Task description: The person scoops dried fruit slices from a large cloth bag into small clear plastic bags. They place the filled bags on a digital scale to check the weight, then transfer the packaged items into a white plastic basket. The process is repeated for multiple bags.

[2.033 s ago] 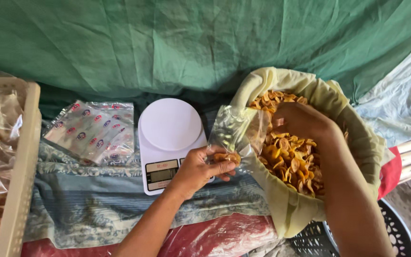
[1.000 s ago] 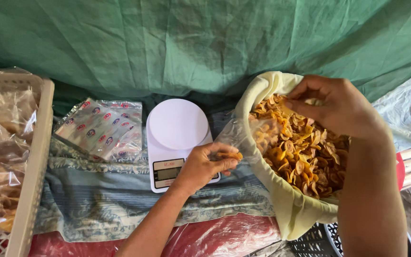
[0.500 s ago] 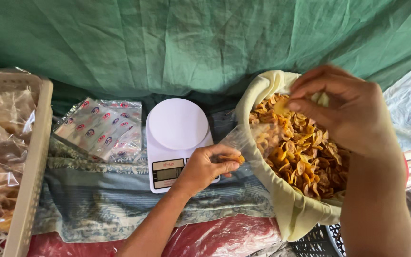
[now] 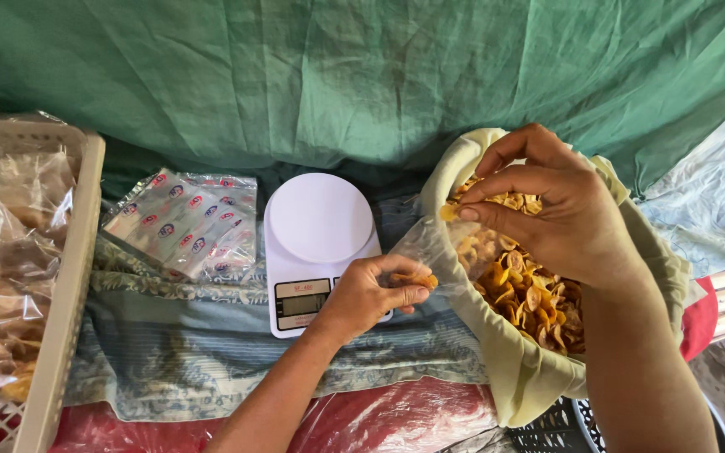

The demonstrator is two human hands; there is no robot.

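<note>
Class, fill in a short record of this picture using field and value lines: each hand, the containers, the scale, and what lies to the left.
Left hand: pinches the mouth of a small clear bag, with a few chips against the fingers
Right hand: raised over the sack, a pinch of chips at the fingertips
Sack: pale cloth-lined, open, holding golden fried chips
Scale: white kitchen scale, round platform bare, on patterned cloth
Printed bags: flat stack left of the scale
Basket: beige plastic, far left, with filled clear packets
Backdrop: green tarp
</note>
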